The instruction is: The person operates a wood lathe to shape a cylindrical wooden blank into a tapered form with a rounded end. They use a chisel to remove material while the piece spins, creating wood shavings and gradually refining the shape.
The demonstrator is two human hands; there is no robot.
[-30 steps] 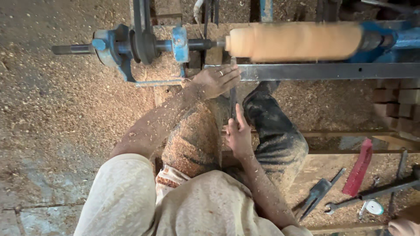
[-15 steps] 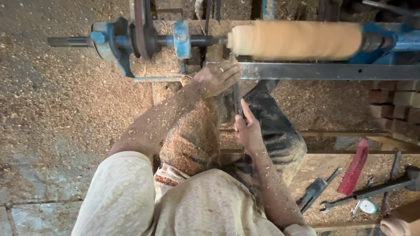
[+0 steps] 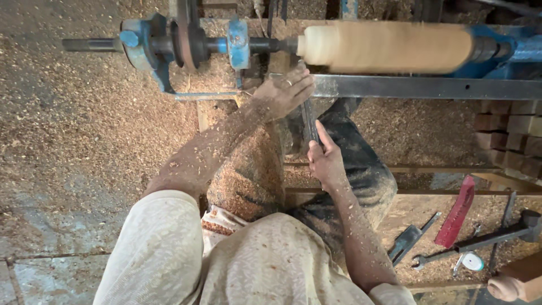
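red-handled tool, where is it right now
In the head view the red-handled tool lies at lower right on the sawdust, beside a wrench, away from both hands.

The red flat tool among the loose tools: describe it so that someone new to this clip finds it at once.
Start at the pale wooden cylinder mounted on the blue lathe, then drop to the sawdust floor at lower right. The red flat tool lies there tilted, beside a grey spanner and a dark chisel; it alone is red.

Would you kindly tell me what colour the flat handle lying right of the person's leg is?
Red, seen in the head view: the flat handle.
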